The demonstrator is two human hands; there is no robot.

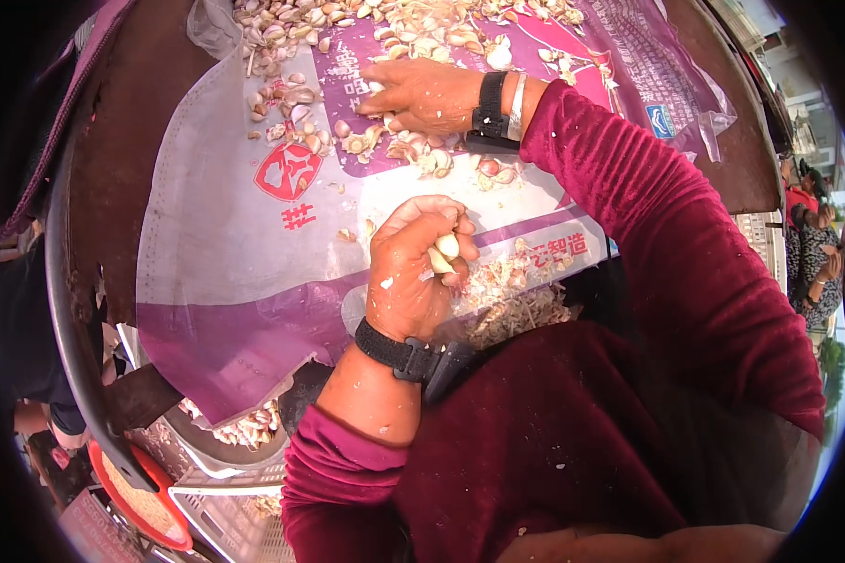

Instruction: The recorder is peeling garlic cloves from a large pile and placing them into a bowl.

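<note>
My left hand [408, 263] is curled palm up near the front of the plastic sheet, with pale peeled garlic cloves [448, 246] held in its fingers. Farther off, my right hand [422, 94] reaches to the left, low over the scattered garlic. A whitish clove [376, 87] shows between its fingers, though part of the grip is hidden. Just below that hand lie loose unpeeled cloves [432, 159] and a broken-up bulb [361, 143]. The main pile of garlic [413, 28] spreads along the far side of the sheet.
A purple and grey printed plastic sheet [225, 225] covers the brown table [113, 188]. Papery skins [516, 314] gather near my lap. At lower left are a container of cloves [249, 430], a white crate [235, 516] and a red basin [164, 488]. Other people [817, 253] are at far right.
</note>
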